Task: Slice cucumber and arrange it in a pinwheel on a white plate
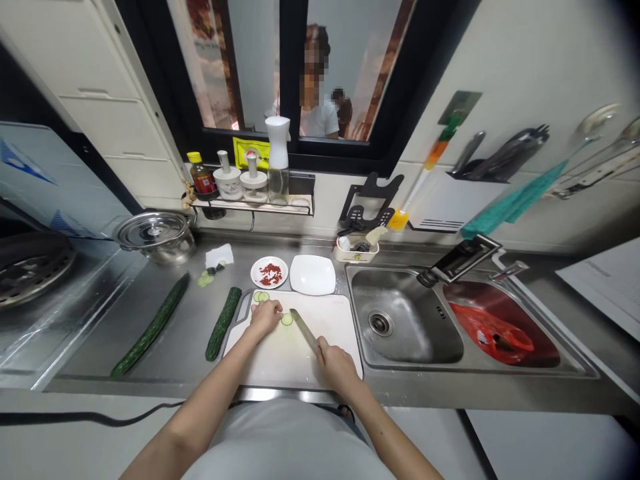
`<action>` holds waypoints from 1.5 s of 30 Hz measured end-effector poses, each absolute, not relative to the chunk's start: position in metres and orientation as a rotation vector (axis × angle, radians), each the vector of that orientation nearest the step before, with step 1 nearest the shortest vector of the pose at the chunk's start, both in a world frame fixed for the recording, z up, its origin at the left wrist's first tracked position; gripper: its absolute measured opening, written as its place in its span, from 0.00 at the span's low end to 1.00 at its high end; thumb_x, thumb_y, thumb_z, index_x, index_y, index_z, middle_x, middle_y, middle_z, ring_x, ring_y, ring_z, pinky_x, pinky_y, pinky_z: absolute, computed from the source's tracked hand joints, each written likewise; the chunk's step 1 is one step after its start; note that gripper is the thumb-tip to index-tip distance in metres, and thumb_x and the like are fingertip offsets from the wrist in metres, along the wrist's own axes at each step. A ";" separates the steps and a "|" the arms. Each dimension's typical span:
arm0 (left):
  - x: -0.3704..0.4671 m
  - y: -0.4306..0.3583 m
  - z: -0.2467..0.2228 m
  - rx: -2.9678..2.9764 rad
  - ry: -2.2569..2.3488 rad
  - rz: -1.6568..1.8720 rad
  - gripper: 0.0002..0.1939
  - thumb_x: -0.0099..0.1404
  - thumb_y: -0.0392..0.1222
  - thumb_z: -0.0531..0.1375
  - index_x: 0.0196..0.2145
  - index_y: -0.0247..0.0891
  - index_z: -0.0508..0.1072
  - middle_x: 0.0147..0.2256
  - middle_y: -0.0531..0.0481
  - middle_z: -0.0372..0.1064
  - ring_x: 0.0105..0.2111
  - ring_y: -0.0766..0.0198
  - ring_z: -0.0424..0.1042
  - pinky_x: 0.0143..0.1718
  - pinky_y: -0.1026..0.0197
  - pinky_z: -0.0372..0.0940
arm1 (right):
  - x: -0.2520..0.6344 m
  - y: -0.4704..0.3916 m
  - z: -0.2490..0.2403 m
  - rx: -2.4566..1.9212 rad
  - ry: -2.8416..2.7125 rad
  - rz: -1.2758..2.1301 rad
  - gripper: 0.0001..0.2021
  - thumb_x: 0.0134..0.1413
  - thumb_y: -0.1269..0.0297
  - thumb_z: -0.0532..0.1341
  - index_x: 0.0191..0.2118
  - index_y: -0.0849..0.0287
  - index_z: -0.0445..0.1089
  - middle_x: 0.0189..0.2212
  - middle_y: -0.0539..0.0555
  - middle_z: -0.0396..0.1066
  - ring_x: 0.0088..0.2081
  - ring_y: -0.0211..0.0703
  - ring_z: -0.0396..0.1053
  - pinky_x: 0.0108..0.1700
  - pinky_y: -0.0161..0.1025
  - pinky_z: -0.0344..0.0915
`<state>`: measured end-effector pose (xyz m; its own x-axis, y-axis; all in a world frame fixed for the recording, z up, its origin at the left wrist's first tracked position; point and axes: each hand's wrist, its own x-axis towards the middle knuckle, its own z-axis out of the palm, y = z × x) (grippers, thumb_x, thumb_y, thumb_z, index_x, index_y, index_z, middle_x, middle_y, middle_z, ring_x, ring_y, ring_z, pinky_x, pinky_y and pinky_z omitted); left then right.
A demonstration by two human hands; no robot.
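A knife (306,330) is in my right hand (336,363), its fingers wrapped round the handle. The blade points up and left over a white cutting board (320,373). Just left of the blade tip lies a pale cucumber slice (287,319). My left hand (267,315) rests on the board beside that slice with bent fingers drawn together; whatever they may hold is hidden. Behind this hand, more cucumber slices (261,296) lie near the board's far left corner. One cut cucumber (223,325) sits left of the board, and a longer cucumber (153,327) lies further left.
Behind the board stand a plate with chopped red bits (257,267) and a white square dish (313,275). Cucumber scraps (205,278) lie by a white paper (219,255). A lidded pot (156,237) is back left; a steel sink (410,313) with a faucet (457,259) is right.
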<state>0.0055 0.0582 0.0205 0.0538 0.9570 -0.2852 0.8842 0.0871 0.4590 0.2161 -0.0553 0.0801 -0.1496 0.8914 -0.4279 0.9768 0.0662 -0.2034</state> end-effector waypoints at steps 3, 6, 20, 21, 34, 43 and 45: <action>0.008 0.060 0.020 1.778 1.876 0.149 0.06 0.58 0.40 0.61 0.35 0.42 0.74 0.37 0.50 0.74 0.43 0.57 0.69 0.47 0.54 0.54 | 0.209 -0.061 0.082 1.861 2.143 -0.685 0.14 0.65 0.64 0.43 0.48 0.58 0.61 0.36 0.60 0.74 0.38 0.48 0.72 0.34 0.37 0.56; 0.009 0.061 0.019 1.759 1.890 0.122 0.06 0.57 0.40 0.62 0.35 0.42 0.73 0.38 0.50 0.74 0.44 0.57 0.69 0.48 0.54 0.54 | 0.205 -0.066 0.083 1.863 2.124 -0.700 0.15 0.65 0.65 0.42 0.48 0.59 0.62 0.36 0.60 0.74 0.38 0.48 0.72 0.34 0.37 0.57; 0.013 0.069 0.019 1.691 1.938 0.072 0.05 0.56 0.39 0.62 0.33 0.42 0.73 0.38 0.50 0.76 0.45 0.57 0.69 0.49 0.53 0.52 | 0.197 -0.062 0.091 1.755 2.079 -0.694 0.18 0.59 0.75 0.45 0.52 0.63 0.61 0.40 0.64 0.73 0.43 0.50 0.72 0.38 0.40 0.61; 0.013 0.069 0.019 1.687 1.940 0.073 0.05 0.56 0.39 0.63 0.33 0.42 0.74 0.38 0.50 0.76 0.45 0.57 0.69 0.49 0.54 0.53 | 0.197 -0.061 0.091 1.752 2.080 -0.699 0.18 0.59 0.75 0.45 0.52 0.63 0.60 0.40 0.64 0.73 0.43 0.50 0.72 0.38 0.40 0.61; 0.012 0.069 0.019 1.685 1.938 0.077 0.05 0.55 0.40 0.63 0.33 0.43 0.74 0.39 0.51 0.76 0.45 0.57 0.69 0.50 0.54 0.53 | 0.191 -0.052 0.090 1.747 2.081 -0.702 0.18 0.58 0.76 0.45 0.52 0.62 0.60 0.41 0.65 0.73 0.43 0.50 0.72 0.38 0.40 0.61; 0.012 0.071 0.017 1.685 1.944 0.077 0.05 0.54 0.40 0.62 0.32 0.43 0.75 0.39 0.49 0.76 0.45 0.56 0.70 0.50 0.54 0.53 | 0.188 -0.048 0.090 1.735 2.074 -0.695 0.19 0.58 0.76 0.45 0.52 0.62 0.60 0.41 0.64 0.73 0.44 0.49 0.72 0.39 0.40 0.63; 0.012 0.071 0.017 1.690 1.946 0.072 0.05 0.54 0.40 0.62 0.32 0.42 0.75 0.39 0.49 0.76 0.45 0.56 0.70 0.50 0.54 0.53 | 0.188 -0.048 0.088 1.739 2.082 -0.693 0.19 0.58 0.76 0.44 0.53 0.62 0.60 0.41 0.65 0.73 0.44 0.50 0.72 0.38 0.40 0.63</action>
<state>0.0120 0.0709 0.0173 -0.0523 0.9280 -0.3689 0.8981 0.2053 0.3890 0.1878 -0.0480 0.0885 -0.1930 0.8140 -0.5479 0.9799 0.1317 -0.1496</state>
